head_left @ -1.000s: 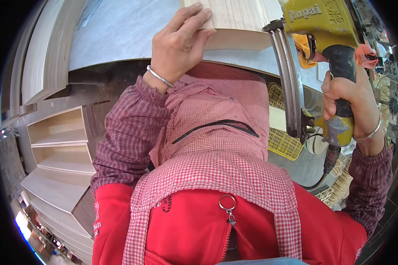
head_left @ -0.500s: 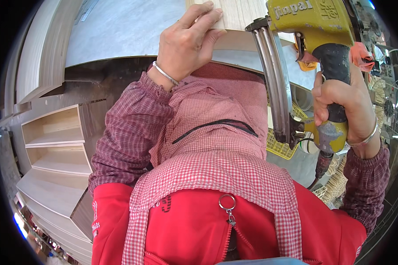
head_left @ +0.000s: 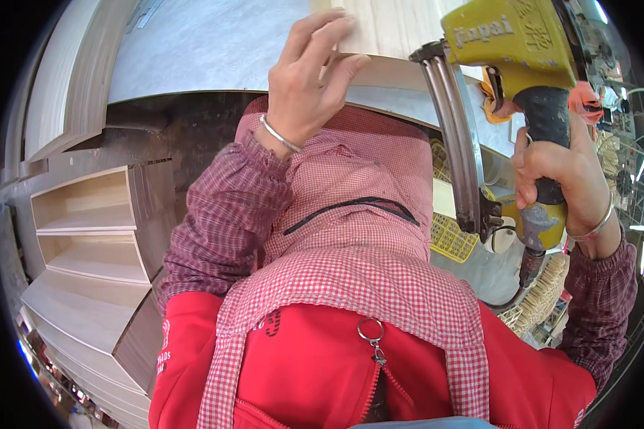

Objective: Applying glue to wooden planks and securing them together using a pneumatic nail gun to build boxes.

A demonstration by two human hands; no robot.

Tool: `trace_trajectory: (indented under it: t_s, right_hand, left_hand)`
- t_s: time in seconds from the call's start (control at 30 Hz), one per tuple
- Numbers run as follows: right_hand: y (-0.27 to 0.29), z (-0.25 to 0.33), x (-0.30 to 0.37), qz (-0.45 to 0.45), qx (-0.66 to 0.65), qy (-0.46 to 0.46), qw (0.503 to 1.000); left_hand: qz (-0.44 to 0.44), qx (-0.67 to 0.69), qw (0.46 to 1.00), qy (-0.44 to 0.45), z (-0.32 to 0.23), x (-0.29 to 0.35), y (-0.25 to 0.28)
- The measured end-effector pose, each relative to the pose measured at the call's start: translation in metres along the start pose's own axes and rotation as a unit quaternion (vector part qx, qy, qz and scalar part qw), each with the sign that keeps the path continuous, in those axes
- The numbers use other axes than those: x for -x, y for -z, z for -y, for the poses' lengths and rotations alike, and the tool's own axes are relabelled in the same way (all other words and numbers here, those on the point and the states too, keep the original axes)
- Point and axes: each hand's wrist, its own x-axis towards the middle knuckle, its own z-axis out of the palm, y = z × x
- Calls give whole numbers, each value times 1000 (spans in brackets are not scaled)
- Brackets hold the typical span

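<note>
My right hand (head_left: 562, 168) grips the black handle of a yellow-green pneumatic nail gun (head_left: 508, 46), its index finger up by the trigger. The long metal magazine (head_left: 452, 136) slants down on the gun's left. The gun's nose end overlaps the right part of a pale wooden piece (head_left: 390, 28) on the worktop; contact there cannot be made out. My left hand (head_left: 311, 82) is at the left edge of this wooden piece, fingers stretched and thumb apart, holding nothing. The fingertips overlap its edge and are slightly blurred.
A light grey worktop (head_left: 193, 53) spans the front. Pale boards (head_left: 68, 79) are stacked at the far left. Open wooden boxes (head_left: 86, 200) are piled lower left. A yellow plastic crate (head_left: 451, 239) stands below the gun, and an air hose (head_left: 511, 297) trails from its handle.
My left hand has shifted slightly right and down, its thumb dropping off the wooden piece's near edge. The nail gun in my right hand has moved a little right and down.
</note>
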Motion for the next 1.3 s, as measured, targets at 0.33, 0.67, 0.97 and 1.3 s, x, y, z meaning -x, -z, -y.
trace_trajectory:
  t_s: [0.33,0.67,0.97,1.3]
  right_hand:
    - [-6,-1,-1,1,-18,-6,1000]
    - [-4,-4,-1,-15,-29,-10,999]
    - [-4,-6,0,-13,-36,-5,999]
    - [-1,-8,-2,-6,-24,-4,1000]
  left_hand:
    - [15,-28,996,80,11,21,7]
    - [-42,-11,999,33,18,21,-6]
    - [-58,-14,998,27,16,22,-9]
    - [-52,8,995,80,16,21,-7]
